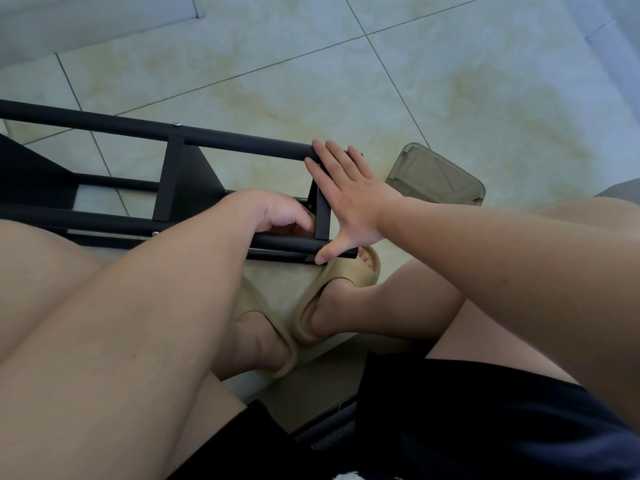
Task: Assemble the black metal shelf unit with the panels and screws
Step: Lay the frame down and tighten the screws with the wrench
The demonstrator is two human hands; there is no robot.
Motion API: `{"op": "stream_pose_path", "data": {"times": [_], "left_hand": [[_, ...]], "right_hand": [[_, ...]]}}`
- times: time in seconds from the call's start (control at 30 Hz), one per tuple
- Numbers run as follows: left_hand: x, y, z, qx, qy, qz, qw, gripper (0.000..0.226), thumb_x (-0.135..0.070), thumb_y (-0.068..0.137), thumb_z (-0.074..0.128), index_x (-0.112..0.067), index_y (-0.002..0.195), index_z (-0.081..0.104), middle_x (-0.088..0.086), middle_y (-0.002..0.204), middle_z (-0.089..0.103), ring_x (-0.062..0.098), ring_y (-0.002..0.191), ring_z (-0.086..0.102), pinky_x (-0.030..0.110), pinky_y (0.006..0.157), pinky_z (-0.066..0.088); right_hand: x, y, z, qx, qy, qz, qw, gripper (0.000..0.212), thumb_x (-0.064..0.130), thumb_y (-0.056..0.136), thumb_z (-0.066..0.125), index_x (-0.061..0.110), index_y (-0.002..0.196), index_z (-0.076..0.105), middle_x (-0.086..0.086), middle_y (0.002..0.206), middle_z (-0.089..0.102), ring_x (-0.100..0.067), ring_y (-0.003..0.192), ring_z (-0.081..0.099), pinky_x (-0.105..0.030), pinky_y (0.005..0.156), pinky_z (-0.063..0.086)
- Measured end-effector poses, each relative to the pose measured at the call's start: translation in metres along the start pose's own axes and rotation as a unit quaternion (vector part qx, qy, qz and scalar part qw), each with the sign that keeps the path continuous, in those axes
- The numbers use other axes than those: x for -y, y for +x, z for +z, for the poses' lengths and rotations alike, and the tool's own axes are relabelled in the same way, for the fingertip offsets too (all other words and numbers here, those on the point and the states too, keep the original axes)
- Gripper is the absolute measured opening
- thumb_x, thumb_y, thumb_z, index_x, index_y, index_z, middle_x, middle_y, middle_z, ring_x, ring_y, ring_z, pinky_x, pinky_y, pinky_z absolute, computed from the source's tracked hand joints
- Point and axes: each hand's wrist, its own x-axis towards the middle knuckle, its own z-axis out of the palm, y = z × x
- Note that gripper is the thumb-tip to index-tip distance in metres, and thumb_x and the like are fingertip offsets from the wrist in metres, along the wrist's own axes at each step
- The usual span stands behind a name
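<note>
The black metal shelf unit (180, 178) lies on its side on the tiled floor, its long tubes running from the left edge to the middle. My right hand (349, 199) lies flat with straight, spread fingers over the unit's end, fingertips on the upper tube (242, 142) and thumb against the lower tube (287, 242). My left hand (277, 211) reaches inside the frame beside the end panel (322, 213); its fingers curl downward behind the lower tube. What they hold is hidden. A screw head (177, 124) shows on the upper tube.
A translucent olive plastic container (436, 174) sits on the floor just right of the shelf's end. My knees and my feet in tan slippers (311, 306) fill the foreground under the frame. A white wall base (86, 26) runs along the top left.
</note>
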Motion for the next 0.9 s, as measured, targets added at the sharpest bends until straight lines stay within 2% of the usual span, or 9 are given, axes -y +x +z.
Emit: {"op": "stream_pose_path", "data": {"times": [0.1, 0.2, 0.33, 0.43, 0.5, 0.57, 0.67, 0.8, 0.9], "left_hand": [[0.0034, 0.0004, -0.0021, 0.007, -0.029, 0.011, 0.999, 0.027, -0.008, 0.091, 0.058, -0.008, 0.113, 0.073, 0.011, 0.105, 0.074, 0.024, 0.093, 0.069, 0.035, 0.091, 0.052], [0.004, 0.0006, -0.0021, -0.01, -0.043, 0.011, 0.999, 0.019, -0.013, 0.092, 0.058, -0.01, 0.094, 0.077, 0.006, 0.091, 0.077, 0.017, 0.078, 0.071, 0.024, 0.072, 0.056], [0.003, 0.0002, 0.0008, -0.013, 0.035, -0.01, 0.999, 0.039, -0.018, 0.09, 0.062, 0.002, 0.123, 0.066, 0.014, 0.111, 0.071, 0.03, 0.102, 0.064, 0.038, 0.098, 0.048], [0.0031, -0.0011, 0.001, 0.002, 0.037, -0.008, 0.999, 0.039, -0.016, 0.09, 0.062, -0.002, 0.126, 0.066, 0.018, 0.121, 0.069, 0.037, 0.115, 0.063, 0.042, 0.103, 0.047], [0.0039, -0.0012, 0.0004, 0.009, 0.018, 0.005, 1.0, 0.035, -0.009, 0.089, 0.059, -0.003, 0.123, 0.067, 0.018, 0.115, 0.071, 0.034, 0.103, 0.067, 0.041, 0.098, 0.05], [0.0058, 0.0, 0.0002, 0.019, -0.017, 0.014, 1.0, 0.03, -0.003, 0.09, 0.055, -0.003, 0.117, 0.069, 0.013, 0.099, 0.074, 0.027, 0.092, 0.067, 0.033, 0.086, 0.053], [0.0079, 0.001, -0.0003, 0.031, -0.06, 0.013, 0.998, 0.026, -0.004, 0.091, 0.054, -0.004, 0.111, 0.07, 0.008, 0.093, 0.072, 0.024, 0.087, 0.066, 0.03, 0.08, 0.053], [0.0064, 0.0017, 0.0017, -0.004, 0.013, -0.007, 1.0, 0.012, -0.012, 0.09, 0.058, -0.008, 0.091, 0.069, 0.01, 0.087, 0.065, 0.024, 0.078, 0.058, 0.03, 0.073, 0.048], [0.0065, 0.0027, 0.0014, 0.006, 0.029, -0.008, 1.0, 0.016, -0.012, 0.092, 0.058, -0.013, 0.099, 0.073, 0.007, 0.091, 0.071, 0.02, 0.079, 0.064, 0.027, 0.072, 0.051]], "right_hand": [[0.0013, -0.0007, 0.001, -0.002, -0.002, 0.001, 1.0, 0.158, 0.106, 0.046, 0.029, 0.003, 0.159, -0.012, -0.022, 0.165, -0.022, -0.038, 0.153, -0.02, -0.054, 0.125, -0.006], [0.002, -0.001, 0.0009, -0.004, -0.001, 0.002, 1.0, 0.158, 0.106, 0.046, 0.029, 0.003, 0.159, -0.011, -0.022, 0.165, -0.021, -0.038, 0.153, -0.019, -0.054, 0.125, -0.005], [0.0042, -0.0014, 0.0012, -0.003, -0.004, 0.004, 1.0, 0.158, 0.106, 0.047, 0.03, 0.003, 0.159, -0.012, -0.022, 0.164, -0.022, -0.038, 0.153, -0.02, -0.054, 0.124, -0.005], [0.0055, -0.0019, 0.0011, -0.001, -0.001, 0.005, 1.0, 0.158, 0.106, 0.048, 0.033, 0.003, 0.159, -0.012, -0.022, 0.164, -0.023, -0.038, 0.153, -0.021, -0.054, 0.124, -0.007], [0.0061, -0.0025, 0.0009, -0.003, 0.0, 0.005, 1.0, 0.158, 0.106, 0.048, 0.034, 0.003, 0.159, -0.012, -0.022, 0.164, -0.023, -0.038, 0.153, -0.02, -0.054, 0.124, -0.007], [0.0066, -0.0031, 0.0011, -0.004, -0.002, 0.006, 1.0, 0.158, 0.106, 0.048, 0.034, 0.003, 0.159, -0.011, -0.022, 0.164, -0.022, -0.038, 0.153, -0.02, -0.054, 0.125, -0.007], [0.0073, -0.0034, 0.0016, -0.005, -0.003, 0.006, 1.0, 0.158, 0.106, 0.049, 0.035, 0.003, 0.159, -0.011, -0.022, 0.164, -0.022, -0.038, 0.153, -0.02, -0.053, 0.125, -0.007], [0.0073, -0.0027, 0.0015, -0.004, -0.002, 0.005, 1.0, 0.158, 0.106, 0.049, 0.036, 0.003, 0.159, -0.012, -0.022, 0.164, -0.023, -0.037, 0.153, -0.021, -0.053, 0.124, -0.008], [0.0075, -0.0028, 0.0019, -0.005, -0.002, 0.005, 1.0, 0.158, 0.106, 0.048, 0.034, 0.003, 0.159, -0.012, -0.022, 0.164, -0.023, -0.037, 0.153, -0.021, -0.053, 0.124, -0.009]]}}
